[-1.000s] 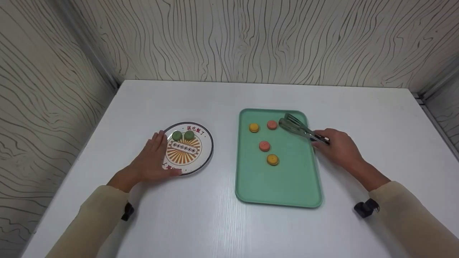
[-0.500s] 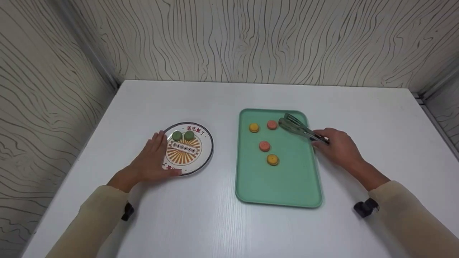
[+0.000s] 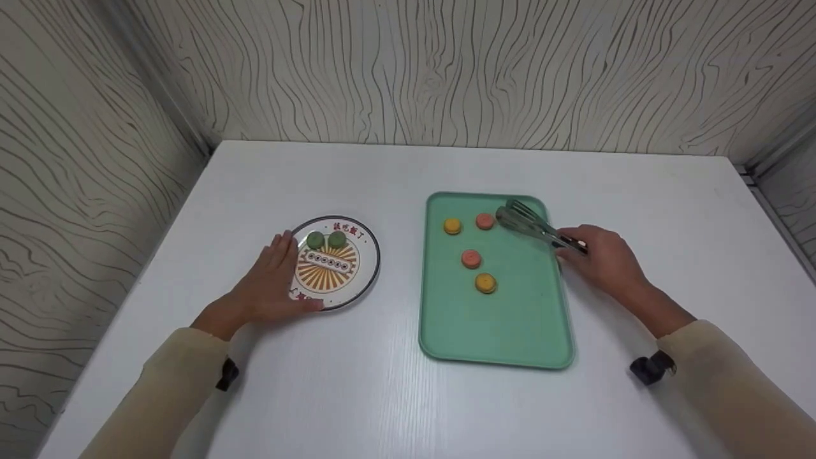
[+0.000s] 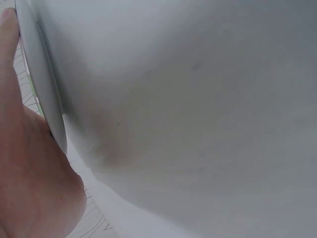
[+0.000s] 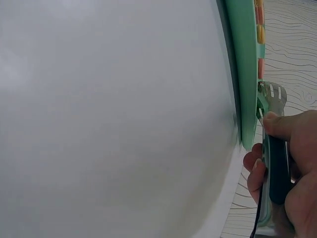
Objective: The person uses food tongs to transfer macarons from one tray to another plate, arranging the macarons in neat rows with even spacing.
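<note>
Barely moved since the earlier frame, gripped tongs (image 3: 549, 236) in nearer right hand (image 3: 602, 260), slanting up-left beside the upper pink macaron (image 3: 485, 221), and touched mid-left plate (image 3: 366, 274) with left hand (image 3: 266, 285) outspread.

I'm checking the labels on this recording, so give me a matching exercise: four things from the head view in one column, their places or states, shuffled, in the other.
Things:
1. round white plate with a dark rim
2. metal tongs with dark handles
3. rectangular green tray
4. two small round green macarons

Places or states:
A. bears round pink macarons and round yellow macarons
B. touched at its edge by the left hand
C. side by side on the plate
D. in the grip of the right hand

Pairs: 1-B, 2-D, 3-A, 4-C
</note>
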`<state>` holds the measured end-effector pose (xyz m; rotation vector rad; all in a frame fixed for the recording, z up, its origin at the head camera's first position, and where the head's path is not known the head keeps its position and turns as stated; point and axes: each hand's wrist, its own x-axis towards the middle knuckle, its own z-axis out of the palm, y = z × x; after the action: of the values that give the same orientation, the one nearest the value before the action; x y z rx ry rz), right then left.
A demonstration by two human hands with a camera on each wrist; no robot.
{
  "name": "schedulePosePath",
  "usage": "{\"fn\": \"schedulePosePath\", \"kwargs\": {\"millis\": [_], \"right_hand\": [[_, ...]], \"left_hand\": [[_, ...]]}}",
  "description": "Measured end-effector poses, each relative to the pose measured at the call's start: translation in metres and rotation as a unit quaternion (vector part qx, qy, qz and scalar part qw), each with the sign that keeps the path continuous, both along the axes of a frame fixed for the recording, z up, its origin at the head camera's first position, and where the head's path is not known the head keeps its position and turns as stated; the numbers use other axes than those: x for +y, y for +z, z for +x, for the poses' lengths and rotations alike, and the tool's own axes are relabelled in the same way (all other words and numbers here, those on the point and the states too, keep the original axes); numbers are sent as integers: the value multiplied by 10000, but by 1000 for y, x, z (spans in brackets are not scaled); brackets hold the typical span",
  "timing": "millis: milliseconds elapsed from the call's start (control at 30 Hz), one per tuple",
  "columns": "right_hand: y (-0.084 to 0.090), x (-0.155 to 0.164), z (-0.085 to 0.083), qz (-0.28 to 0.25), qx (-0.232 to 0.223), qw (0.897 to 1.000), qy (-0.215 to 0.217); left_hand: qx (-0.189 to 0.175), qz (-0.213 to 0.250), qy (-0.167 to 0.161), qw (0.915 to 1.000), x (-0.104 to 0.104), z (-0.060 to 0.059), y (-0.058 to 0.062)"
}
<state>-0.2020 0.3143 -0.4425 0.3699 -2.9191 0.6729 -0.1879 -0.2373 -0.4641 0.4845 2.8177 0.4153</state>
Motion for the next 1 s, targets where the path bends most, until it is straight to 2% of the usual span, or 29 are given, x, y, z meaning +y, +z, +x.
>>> {"fn": "schedulePosePath", "kwargs": {"millis": [633,1000], "right_hand": [[19,-7,2,-62,-9,10000,-31],[27,-14,4,-137,173,9996,148]], "left_hand": [[4,129,1,9999,1,1,3],[10,38,1,10000,0,-1,0]]}}
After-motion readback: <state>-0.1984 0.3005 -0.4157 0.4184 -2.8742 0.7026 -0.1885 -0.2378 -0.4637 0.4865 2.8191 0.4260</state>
